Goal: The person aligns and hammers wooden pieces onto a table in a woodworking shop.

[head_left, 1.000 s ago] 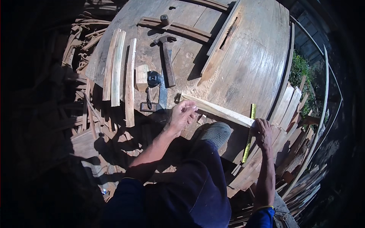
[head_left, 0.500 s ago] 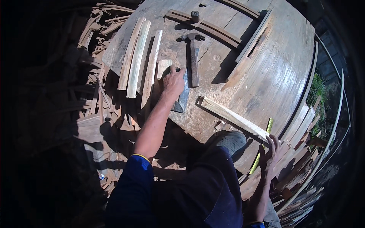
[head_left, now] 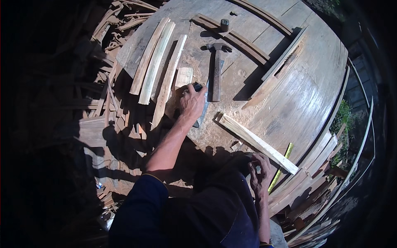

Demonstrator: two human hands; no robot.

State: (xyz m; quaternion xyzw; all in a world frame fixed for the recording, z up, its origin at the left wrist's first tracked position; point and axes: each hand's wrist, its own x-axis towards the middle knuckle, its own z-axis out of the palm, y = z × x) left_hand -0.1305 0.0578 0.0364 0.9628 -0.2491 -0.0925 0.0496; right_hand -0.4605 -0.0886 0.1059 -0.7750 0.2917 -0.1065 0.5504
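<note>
My left hand (head_left: 192, 102) is closed on a small dark object (head_left: 198, 87), mostly hidden by the fingers. Just beyond it sits a short pale wood block (head_left: 184, 76). A bluish flat piece (head_left: 203, 116) lies partly under that hand, and to its right is a claw hammer (head_left: 216, 72), head pointing away from me. My right hand (head_left: 260, 170) hovers by my knee with fingers loosely curled and apart, nothing visible in them. Near it lies a pale squared wood strip (head_left: 258, 138), its near end across a yellow measuring tape (head_left: 281, 167).
Several wood strips (head_left: 157, 64) lie at the left of the worn wooden tabletop (head_left: 308, 91). Grooved wood pieces (head_left: 237, 39) and a slotted board (head_left: 277, 68) rest farther back. A dark upright peg (head_left: 224, 25) stands beyond the hammer. Scrap wood (head_left: 97, 111) is heaped to the left.
My right hand has let go of the pale strip's near end and drawn left toward my knee. My left hand has gripped the dark object. The view has shifted slightly.
</note>
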